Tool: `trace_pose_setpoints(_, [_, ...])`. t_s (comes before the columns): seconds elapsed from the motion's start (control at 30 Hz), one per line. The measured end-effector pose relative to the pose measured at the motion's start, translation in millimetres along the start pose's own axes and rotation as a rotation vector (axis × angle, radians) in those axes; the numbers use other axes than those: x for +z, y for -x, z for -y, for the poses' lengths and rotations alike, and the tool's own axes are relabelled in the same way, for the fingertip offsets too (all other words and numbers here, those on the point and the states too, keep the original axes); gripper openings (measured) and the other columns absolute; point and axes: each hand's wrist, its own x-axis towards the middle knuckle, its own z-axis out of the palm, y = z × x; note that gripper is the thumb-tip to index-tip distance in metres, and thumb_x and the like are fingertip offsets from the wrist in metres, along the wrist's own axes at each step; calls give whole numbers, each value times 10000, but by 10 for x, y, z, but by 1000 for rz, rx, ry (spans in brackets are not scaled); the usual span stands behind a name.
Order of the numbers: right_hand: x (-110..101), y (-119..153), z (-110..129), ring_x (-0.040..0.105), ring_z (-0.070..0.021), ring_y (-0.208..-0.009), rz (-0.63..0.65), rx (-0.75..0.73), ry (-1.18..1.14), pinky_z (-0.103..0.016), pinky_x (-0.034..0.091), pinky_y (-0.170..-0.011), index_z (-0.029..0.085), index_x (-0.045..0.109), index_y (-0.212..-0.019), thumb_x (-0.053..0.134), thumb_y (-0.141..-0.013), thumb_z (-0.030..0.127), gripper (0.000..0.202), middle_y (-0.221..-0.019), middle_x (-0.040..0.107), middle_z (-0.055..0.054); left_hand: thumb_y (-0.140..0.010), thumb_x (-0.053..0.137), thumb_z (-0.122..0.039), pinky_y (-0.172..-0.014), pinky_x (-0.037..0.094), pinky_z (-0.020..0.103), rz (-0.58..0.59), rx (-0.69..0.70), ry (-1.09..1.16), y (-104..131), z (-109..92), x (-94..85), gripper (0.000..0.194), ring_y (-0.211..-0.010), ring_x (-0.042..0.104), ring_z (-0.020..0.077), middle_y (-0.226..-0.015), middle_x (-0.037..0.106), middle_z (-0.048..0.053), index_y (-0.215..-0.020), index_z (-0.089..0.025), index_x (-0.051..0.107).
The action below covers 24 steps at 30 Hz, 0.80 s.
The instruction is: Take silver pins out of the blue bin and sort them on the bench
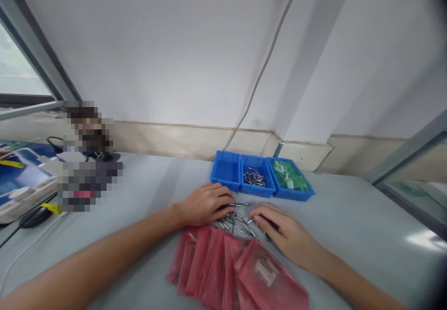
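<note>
A loose pile of slim metal pins [238,217] lies on the table between my hands. My left hand [209,203] rests over the pile's left side, fingers bent and somewhat apart; its thumb is hidden. One pin sticks out by its fingertips, and I cannot tell whether they grip it. At the right side, my right hand [284,231] is closed, its thumb and forefinger pinching a metal pin [250,221]. Just below the pile, several red translucent plastic bags [213,268] lie fanned out and overlapping. White pieces [267,271] show through the rightmost bag.
Behind my hands stand three blue bins: a left bin [226,182] with a bare floor, a middle bin [257,191] with metal pins, and a right bin [295,194] with green bags. Cables and a power strip [33,200] lie left, near a pixelated person [91,131].
</note>
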Motion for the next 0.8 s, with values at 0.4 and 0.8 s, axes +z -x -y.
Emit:
trace_pose_setpoints(0.4, [15, 21, -44, 710, -229, -1043, 0, -4, 1, -385, 564, -938, 288, 694, -1145, 468, -1132, 333, 231, -1137, 754, -40, -1122, 509, -380, -1000, 516, 359, 2, -3, 8, 9, 9, 17, 296, -1097, 677, 215, -1213, 720, 92, -1216, -173, 699])
trace_pose_setpoints(0.8, [6, -4, 2, 712, -235, -1017, -3, -33, 21, -385, 581, -915, 286, 713, -1116, 475, -1127, 325, 242, -1102, 761, -45, -1117, 518, -377, -991, 526, 352, -20, 2, 8, 11, 11, 22, 285, -1082, 685, 203, -1193, 723, 88, -1199, -179, 705])
